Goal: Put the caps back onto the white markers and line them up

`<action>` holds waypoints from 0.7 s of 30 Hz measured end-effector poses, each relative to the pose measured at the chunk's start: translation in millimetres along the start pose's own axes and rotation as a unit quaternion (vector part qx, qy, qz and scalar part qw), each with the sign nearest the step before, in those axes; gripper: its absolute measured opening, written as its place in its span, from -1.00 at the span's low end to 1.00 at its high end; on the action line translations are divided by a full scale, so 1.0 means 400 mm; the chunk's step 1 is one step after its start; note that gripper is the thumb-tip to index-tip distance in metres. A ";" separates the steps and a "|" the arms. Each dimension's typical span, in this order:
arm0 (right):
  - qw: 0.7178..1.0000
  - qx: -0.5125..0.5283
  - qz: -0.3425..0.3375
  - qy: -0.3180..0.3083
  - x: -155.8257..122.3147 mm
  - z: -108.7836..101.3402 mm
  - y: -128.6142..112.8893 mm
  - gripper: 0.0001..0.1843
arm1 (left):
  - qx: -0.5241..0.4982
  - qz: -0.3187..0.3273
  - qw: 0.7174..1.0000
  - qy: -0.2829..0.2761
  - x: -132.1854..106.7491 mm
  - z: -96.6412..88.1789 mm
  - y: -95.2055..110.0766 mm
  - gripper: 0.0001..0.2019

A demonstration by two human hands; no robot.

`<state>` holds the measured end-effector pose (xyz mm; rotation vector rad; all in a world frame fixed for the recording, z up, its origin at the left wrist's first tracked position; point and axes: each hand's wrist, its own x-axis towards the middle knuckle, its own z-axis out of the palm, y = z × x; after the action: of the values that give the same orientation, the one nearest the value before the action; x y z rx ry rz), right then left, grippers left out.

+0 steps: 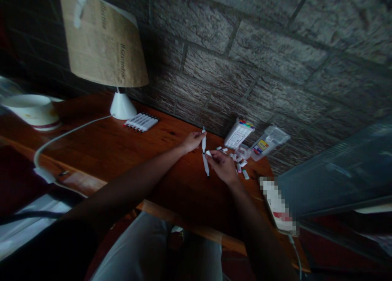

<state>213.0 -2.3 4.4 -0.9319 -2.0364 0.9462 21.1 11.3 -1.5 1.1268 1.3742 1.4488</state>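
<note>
The left hand (193,142) grips a white marker (204,144) above the worktop (168,140), its long axis running from the person toward the stone wall (202,71), grey end wallward, dark end nearer the person. The right hand (226,165) pinches a small white piece (208,153), probably a cap. Just below, a second marker (206,167) lies nearly in line, dark end toward the person.
</note>
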 end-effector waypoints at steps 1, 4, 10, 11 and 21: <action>1.000 0.003 0.009 -0.011 -0.001 0.002 -0.001 -0.75 | -0.009 -0.002 1.000 0.004 0.000 0.001 0.002 -0.61; 0.999 0.001 0.028 -0.019 -0.003 0.003 -0.001 -0.73 | -0.045 -0.017 0.998 0.028 -0.001 0.001 0.013 -0.63; 0.999 0.004 0.035 0.007 0.002 -0.001 0.012 -0.75 | -0.091 -0.063 0.992 0.065 0.000 -0.005 0.034 -0.65; 0.999 0.002 0.038 0.002 0.003 -0.001 0.012 -0.77 | -0.093 -0.070 0.991 0.066 0.000 -0.005 0.037 -0.65; 0.998 0.032 0.052 -0.026 0.006 0.006 0.027 -0.80 | -0.109 -0.097 0.988 0.042 -0.011 -0.003 0.054 -0.76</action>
<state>213.0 4.1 -5.0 -0.9966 -2.0042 1.0957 21.3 5.4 19.8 0.7801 1.3068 1.4766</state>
